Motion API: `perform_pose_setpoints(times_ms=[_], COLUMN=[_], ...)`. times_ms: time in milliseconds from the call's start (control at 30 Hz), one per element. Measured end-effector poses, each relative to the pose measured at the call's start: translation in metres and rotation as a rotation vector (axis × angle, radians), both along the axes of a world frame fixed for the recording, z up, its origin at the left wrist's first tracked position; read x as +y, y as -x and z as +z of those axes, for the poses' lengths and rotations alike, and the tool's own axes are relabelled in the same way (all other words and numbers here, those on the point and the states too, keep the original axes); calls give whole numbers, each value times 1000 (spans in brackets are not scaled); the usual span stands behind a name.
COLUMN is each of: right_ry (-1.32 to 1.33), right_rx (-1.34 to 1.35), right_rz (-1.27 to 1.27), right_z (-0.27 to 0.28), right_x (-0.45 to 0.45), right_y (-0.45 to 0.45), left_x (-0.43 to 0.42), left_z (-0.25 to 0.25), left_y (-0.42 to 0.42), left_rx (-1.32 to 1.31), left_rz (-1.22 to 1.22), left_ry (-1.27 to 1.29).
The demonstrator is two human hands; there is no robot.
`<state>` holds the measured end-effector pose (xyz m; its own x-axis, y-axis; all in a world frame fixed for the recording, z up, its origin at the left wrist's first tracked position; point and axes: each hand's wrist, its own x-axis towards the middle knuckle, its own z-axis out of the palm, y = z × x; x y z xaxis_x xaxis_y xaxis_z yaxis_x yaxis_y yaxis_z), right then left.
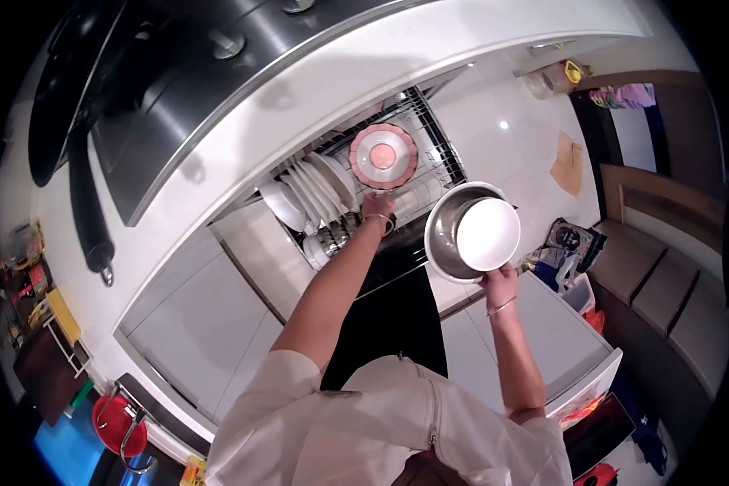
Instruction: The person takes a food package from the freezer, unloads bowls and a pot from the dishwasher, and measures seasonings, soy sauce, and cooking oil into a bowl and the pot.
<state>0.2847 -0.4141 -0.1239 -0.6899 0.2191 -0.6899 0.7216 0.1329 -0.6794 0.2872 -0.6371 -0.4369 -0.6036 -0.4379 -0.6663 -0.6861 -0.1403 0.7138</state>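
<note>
My right hand [500,283] grips the rim of a metal bowl [441,243], held up over the front right of a pulled-out dish rack [429,121]. A white bowl [488,234] sits inside the metal one. My left hand [377,204] reaches down into the rack, just in front of a pink scalloped bowl [383,157]. Its fingers are small and partly hidden, so I cannot make out whether they grip anything. Left of that hand, several white plates [312,190] stand on edge in a row. Cups or glasses [324,243] sit nearer to me.
A stove [178,73] with a black-handled pan [89,202] is on the white counter [243,146] above the rack. An open white drawer [559,348] juts out at right. Bags [571,247] and a piece of cardboard [567,162] lie on the floor.
</note>
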Motion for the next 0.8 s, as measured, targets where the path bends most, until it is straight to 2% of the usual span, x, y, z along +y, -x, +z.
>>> perform_pose_setpoints(times_ms=[67,167,200,333,400,500,567,667,700,767,800], right_ry=[12,25,39,54,75,99,86,81,62,48,53], right_rx=[-2,-14,-12,-6,-12,-5,3,2,-2,-1,-9], right_rz=[-57,-60,-73,-99,-135,-175,-165,-183,-177,-172,-161], right_z=[11,12,13,13,13,15,15,14,11,10,11], right_x=[-7,-2,-2,0,1,2,5,6,9,12,13], right_y=[-8,-21,-24,-38,-42,-47,-49,-52,-56,-58,-59], left_x=[-1,-4,-3,-4,-3,-5,-4,-3,-1,1,3], left_z=[60,32,29,36,46,38,64,50,25,23,41], left_y=[30,38,43,60,61,62,65,58,50,45,39], left_rx=[-213,-161,-221,-350,-222,-195,-210,-130,-99,-62,-18], left_rz=[462,378,485,536,825,911,852,786,739,689,646], left_ry=[-328,-294,-280,-277,-483,-588,-547,-578,-590,-599,-689])
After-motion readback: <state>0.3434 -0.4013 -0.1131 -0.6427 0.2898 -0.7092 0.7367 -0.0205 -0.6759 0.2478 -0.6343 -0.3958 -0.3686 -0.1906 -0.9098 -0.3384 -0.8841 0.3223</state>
